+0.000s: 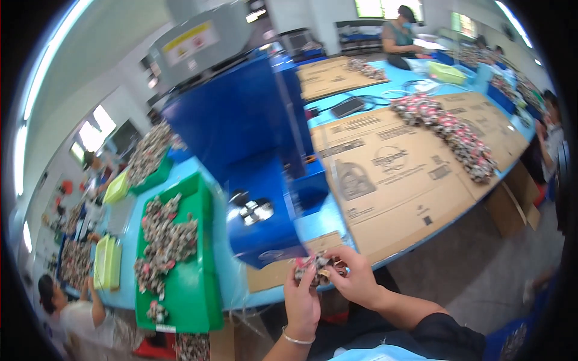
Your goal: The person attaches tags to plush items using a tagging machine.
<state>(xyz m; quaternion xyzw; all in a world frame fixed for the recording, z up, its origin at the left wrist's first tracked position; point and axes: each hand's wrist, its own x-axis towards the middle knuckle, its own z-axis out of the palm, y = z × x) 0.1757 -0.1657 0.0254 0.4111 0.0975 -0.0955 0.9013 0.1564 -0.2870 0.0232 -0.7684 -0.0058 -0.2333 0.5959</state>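
Lying sideways, the mottled cluster (321, 272) spans left hand (302, 304) to right hand (363, 281).

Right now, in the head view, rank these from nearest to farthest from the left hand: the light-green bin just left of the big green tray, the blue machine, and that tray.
From the left hand:
1. Blue machine: ahead, slightly left.
2. Big green tray: to the left.
3. Light-green bin: farther left, past the tray.
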